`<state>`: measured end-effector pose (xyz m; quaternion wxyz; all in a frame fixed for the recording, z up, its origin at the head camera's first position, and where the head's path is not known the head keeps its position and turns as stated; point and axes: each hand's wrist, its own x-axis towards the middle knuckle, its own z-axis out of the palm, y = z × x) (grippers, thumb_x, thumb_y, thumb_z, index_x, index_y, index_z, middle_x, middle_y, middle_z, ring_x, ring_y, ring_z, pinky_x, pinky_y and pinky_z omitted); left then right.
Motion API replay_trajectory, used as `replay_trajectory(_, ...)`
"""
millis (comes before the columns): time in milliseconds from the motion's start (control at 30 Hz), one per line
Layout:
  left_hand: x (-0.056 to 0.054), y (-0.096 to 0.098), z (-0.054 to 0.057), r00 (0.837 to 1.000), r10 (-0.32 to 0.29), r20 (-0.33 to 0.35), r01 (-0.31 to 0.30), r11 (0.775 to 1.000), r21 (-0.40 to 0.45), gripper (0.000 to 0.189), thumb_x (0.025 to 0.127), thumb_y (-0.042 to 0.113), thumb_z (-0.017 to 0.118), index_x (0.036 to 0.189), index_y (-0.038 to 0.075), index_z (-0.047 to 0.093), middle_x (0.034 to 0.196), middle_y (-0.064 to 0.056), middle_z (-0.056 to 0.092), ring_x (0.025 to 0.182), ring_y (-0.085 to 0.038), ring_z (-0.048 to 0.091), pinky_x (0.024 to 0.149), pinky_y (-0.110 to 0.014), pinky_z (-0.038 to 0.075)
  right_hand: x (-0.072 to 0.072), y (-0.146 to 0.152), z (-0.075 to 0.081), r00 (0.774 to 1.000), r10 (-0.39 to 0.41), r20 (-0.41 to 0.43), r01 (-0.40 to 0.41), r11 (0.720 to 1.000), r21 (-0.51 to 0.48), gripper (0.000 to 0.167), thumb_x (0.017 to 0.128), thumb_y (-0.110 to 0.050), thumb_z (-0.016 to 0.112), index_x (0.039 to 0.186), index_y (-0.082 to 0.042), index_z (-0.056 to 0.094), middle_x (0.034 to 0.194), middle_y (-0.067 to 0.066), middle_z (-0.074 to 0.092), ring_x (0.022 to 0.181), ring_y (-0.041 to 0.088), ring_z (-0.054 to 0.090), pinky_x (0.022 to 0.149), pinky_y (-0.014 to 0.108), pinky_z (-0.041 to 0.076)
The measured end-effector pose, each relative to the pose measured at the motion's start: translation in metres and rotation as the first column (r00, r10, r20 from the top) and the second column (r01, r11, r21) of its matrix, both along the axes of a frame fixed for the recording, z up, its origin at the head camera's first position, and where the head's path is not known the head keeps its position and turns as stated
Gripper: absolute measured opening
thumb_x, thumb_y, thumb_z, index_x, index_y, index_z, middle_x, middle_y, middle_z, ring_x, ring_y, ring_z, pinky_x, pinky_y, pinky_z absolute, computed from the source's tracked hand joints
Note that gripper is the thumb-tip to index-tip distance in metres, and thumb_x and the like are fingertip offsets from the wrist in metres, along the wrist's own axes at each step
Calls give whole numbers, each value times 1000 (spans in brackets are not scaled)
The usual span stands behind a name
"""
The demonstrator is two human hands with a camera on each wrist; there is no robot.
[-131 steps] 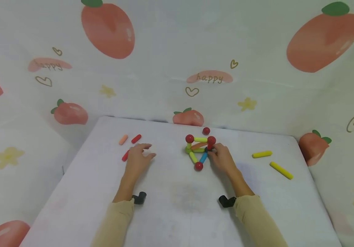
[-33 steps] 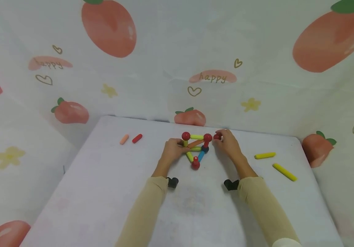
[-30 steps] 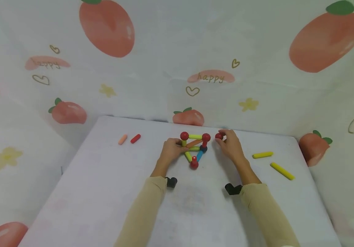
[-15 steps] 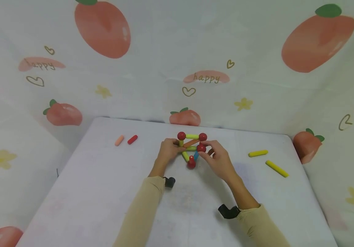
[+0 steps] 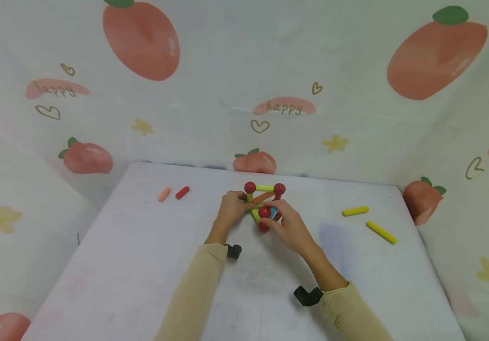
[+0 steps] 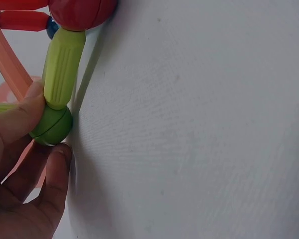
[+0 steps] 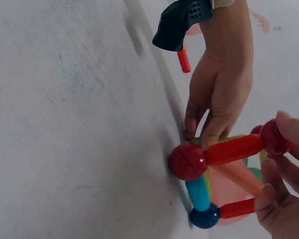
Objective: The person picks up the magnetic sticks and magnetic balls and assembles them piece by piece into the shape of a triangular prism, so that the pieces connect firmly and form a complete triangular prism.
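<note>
A frame of coloured rods and balls stands on the white table (image 5: 142, 265). My left hand (image 5: 232, 207) pinches its green ball (image 6: 54, 127) at the left corner, thumb above and fingers below. A lime rod (image 6: 65, 69) joins that ball to the front red ball (image 7: 188, 161). From the front ball rises a short red rod (image 7: 236, 149). My right hand (image 5: 291, 229) holds another red ball (image 5: 264, 212) between thumb and fingers, at this rod's upper end. Beside it are a blue rod (image 7: 198, 194) and a dark blue ball (image 7: 205, 216).
An orange rod (image 5: 165, 193) and a red rod (image 5: 182, 192) lie at the far left. To the right are two yellow rods, a shorter one (image 5: 355, 211) and a longer one (image 5: 381, 232). A printed cloth (image 5: 210, 118) hangs behind the table.
My right hand has brought the loose red ball from behind the frame to the front rod. My left hand has come from the left to the frame; a red rod now stands on the front ball.
</note>
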<state>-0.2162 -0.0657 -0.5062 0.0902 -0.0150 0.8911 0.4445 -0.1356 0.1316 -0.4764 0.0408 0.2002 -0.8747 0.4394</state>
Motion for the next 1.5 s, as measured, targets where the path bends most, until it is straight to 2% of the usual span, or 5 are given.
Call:
replay_trajectory(200,0,-2,4,1000,-21,-19,21,999,-29,41,83,26,85,115,3,75,114,-13,77,111,-28,68,103,-45,53,-1,-4,-15,976,-96,194,81,993,84,56,86,-25,83,131,-6,56,116,11,61,89,19,59,76,27,54)
replay_trajectory(300,1,-2,4,999,-34,-18,34,999,-42,41,85,27,84,115,2,75,113,-13,77,110,-28,67,103,-46,52,-2,-9,-27,961,-151,233,119,982,144,53,85,-27,84,126,-7,57,111,9,63,93,19,59,82,32,55)
replay_trajectory(767,16,-4,6,993,-109,-38,106,992,-67,33,89,22,78,116,4,74,109,-9,78,101,-24,71,95,-44,56,-14,16,-35,936,-256,242,217,960,176,37,87,-24,82,113,-6,63,103,9,66,89,20,63,81,37,57)
replay_trajectory(1233,30,14,11,984,-77,-159,49,983,-175,23,85,13,82,105,2,79,100,-10,80,98,-25,74,92,-43,59,-27,30,-35,956,-184,226,155,978,139,31,92,-19,77,117,-11,61,113,9,68,103,25,67,96,45,58)
replay_trajectory(1500,34,15,10,993,-23,-119,7,992,-129,25,83,15,84,104,3,79,99,-10,80,96,-25,74,92,-43,59,-29,32,-40,967,-154,203,129,983,131,29,92,-16,76,116,-10,60,113,10,68,105,26,68,97,46,58)
